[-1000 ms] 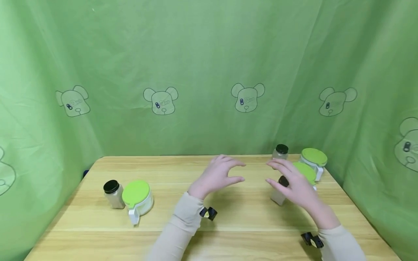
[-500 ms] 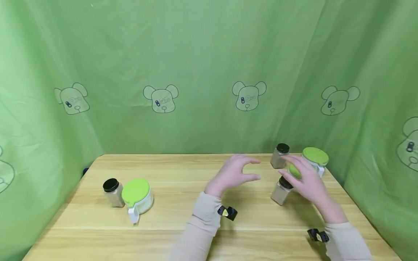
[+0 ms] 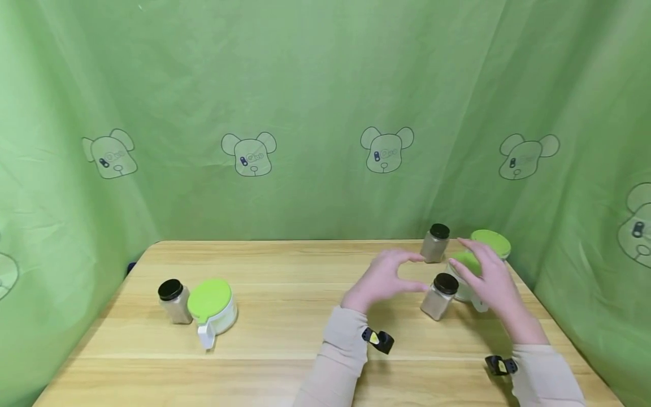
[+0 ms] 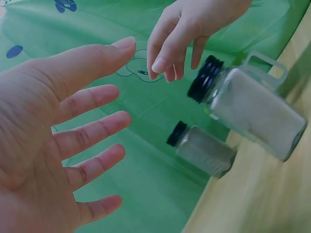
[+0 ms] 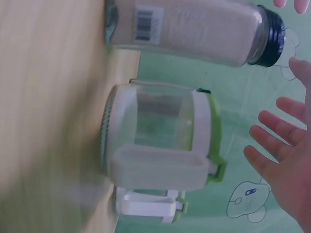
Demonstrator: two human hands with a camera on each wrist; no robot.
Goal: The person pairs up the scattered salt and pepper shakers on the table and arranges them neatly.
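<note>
My left hand (image 3: pixel 385 278) hovers over the right half of the table, fingers spread and holding nothing. Its thumb tip overlaps the edge of a clear square jar (image 3: pixel 435 303) with a black lid and pale powder inside. My right hand (image 3: pixel 490 282) is on the far side of that jar, its fingers apart and bent softly, also holding nothing. Under the right hand, partly covered, stands a glass pot with a green lid (image 5: pixel 165 119) and a white handle. In the left wrist view the jar (image 4: pixel 257 111) stands beyond my left fingertips.
Behind stand another black-lidded jar (image 3: pixel 435 246) and a second green-lidded pot (image 3: pixel 492 242), partly hidden by the right hand. At the left of the wooden table (image 3: pixel 285 328) are a black-lidded jar (image 3: pixel 175 305) and a green-lidded pot (image 3: pixel 213 308). A green curtain (image 3: pixel 315 73) surrounds the table.
My left hand has moved right, up to the near black-lidded jar. My right hand has shifted right, uncovering that jar's lid. The jars and pots have not moved.
</note>
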